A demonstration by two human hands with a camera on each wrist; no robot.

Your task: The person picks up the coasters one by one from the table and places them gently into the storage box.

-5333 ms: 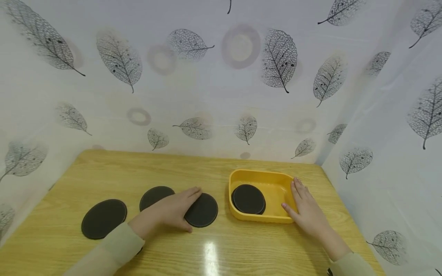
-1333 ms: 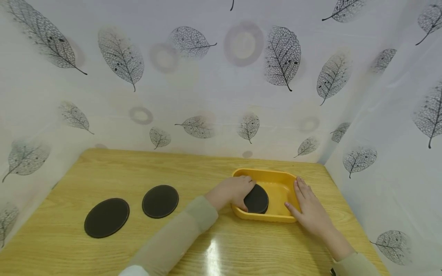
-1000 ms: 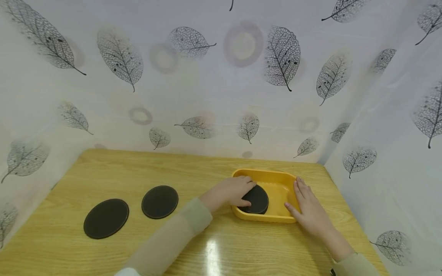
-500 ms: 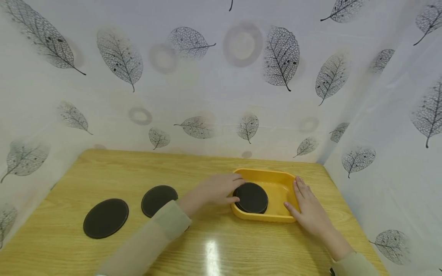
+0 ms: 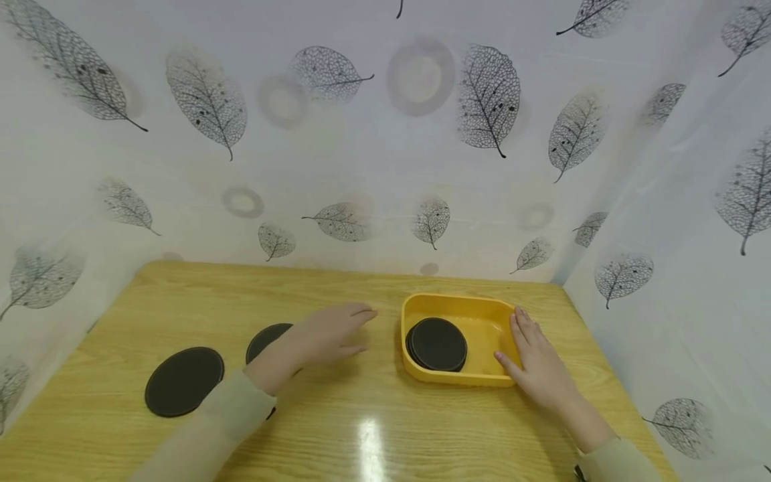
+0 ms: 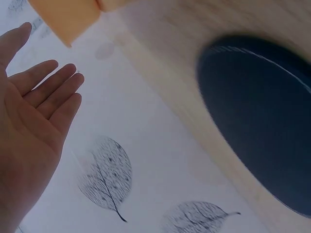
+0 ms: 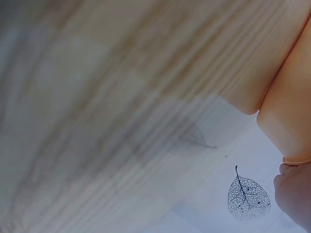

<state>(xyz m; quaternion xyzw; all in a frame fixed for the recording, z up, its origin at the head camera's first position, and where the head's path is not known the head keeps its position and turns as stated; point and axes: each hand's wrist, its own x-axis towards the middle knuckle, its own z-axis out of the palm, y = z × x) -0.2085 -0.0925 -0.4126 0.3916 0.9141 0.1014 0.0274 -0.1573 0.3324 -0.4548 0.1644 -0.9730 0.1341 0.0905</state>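
A yellow rectangular tray [image 5: 458, 379] stands at the right of the table, with a small stack of round black coasters [image 5: 438, 344] at its left end. My right hand [image 5: 542, 371] rests on the tray's right rim, fingers straight along it and thumb over the inside. Left of the tray, my left hand [image 5: 322, 335] hovers with nothing in it; its palm shows fingers relaxed in the left wrist view. Beneath that wrist lies one coaster [image 5: 263, 339], partly hidden. Another coaster [image 5: 184, 380], with a stitched edge, lies further left, partly overlapped by the sleeve.
The wooden table [image 5: 361, 288] meets a pale curtain [image 5: 349, 154] printed with grey leaves along the back. More of this curtain borders the right and left sides. A bright light reflection [image 5: 369, 442] falls on the front of the table.
My left hand took the coaster nearest the tray, laid it on the stack inside, then let go and moved back left over the table. My right hand has kept its place on the tray.
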